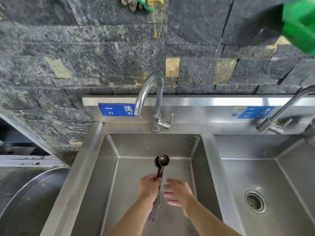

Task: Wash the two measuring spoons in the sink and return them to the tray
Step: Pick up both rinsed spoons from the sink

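Dark metal, two measuring spoons [161, 165] stacked together stand bowls-up over the left sink basin [109, 176], their handles gripped in the left hand [148, 186]. Just beside them the right hand [177, 193] hovers, fingers spread and holding nothing. One faucet [154, 99] rises behind, with free room all around inside the basin.

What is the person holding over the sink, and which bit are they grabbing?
The left hand grips the two dark measuring spoons together by the middle of their handles, bowls pointing away. The right hand holds nothing.
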The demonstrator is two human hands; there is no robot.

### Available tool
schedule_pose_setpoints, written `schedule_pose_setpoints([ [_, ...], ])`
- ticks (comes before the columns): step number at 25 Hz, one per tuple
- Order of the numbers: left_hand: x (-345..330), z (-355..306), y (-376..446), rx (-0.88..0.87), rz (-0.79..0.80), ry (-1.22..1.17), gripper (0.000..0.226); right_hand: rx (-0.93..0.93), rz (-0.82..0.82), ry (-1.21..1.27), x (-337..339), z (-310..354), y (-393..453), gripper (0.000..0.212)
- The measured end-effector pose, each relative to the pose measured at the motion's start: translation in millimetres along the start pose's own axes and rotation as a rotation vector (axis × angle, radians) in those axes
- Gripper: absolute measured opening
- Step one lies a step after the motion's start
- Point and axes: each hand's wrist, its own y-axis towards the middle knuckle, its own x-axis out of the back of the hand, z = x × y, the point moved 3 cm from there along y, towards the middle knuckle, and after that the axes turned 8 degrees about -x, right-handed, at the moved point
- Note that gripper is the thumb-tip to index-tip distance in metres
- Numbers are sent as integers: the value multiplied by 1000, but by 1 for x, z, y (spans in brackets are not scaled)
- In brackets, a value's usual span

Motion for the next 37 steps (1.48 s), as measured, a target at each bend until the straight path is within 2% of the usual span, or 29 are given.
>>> schedule_pose_setpoints([
  [3,-14,-15,-18,-51,31,63,31,82,72,128,17,-3,-29,18],
  [8,-38,-35,-46,-84,94,36,37,91,-3,161,45,1,-60,19],
  [11,-45,-39,-52,-72,148,-34,25,124,-14,177,51,1,-67,18],
  [13,-45,-40,-54,-78,203,-7,26,143,-63,206,52,1,-70,16],
  [16,-38,-40,-52,-92,211,32,27,214,-210,159,47,5,-70,16],
  [19,-20,-38,-50,-79,221,61,21,283,-441,-45,37,6,-81,19],
  [21,-5,-39,-50,-185,200,222,18,269,-574,-219,32,0,-89,20],
  [24,20,-45,-58,-399,152,589,11,266,-764,-446,27,-15,-101,19],
  [28,28,-42,-69,-526,188,744,14,238,-930,-553,22,-38,-120,20],
  [32,9,-40,-94,-684,248,1002,17,186,-1051,-667,32,-69,-146,23],
  [35,-12,-34,-117,-793,323,1013,16,135,-1097,-604,45,-102,-167,23],
  [37,-34,-28,-135,-801,439,892,14,79,-1119,-354,62,-131,-181,20],
])
